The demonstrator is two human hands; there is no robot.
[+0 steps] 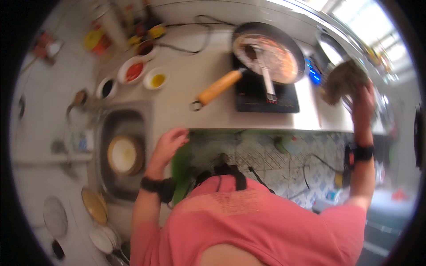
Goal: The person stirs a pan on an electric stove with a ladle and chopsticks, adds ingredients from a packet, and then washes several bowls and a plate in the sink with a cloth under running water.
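My right hand (364, 101) grips a crumpled greyish-brown cloth (346, 79) over the right end of the counter, blurred. Near the counter's front edge, beside the sink, my left hand (171, 143) holds nothing, its fingers loosely bent. A black frying pan (296, 63) with a wooden handle (219, 88) sits on a black induction cooktop (246, 103). Reddish-brown liquid or residue coats its inside. A metal-handled utensil (266, 79) lies across the pan, its handle end over the cooktop's front.
Small bowls hold red pieces (134, 72), yellow liquid (158, 80) and dark liquid (107, 88). Stacked bowls (123, 155) stand in the metal sink (148, 116) at left. Bottles (154, 28) stand at the back left. Another pan (329, 46) is at the back right. A black cord (196, 51) crosses the counter.
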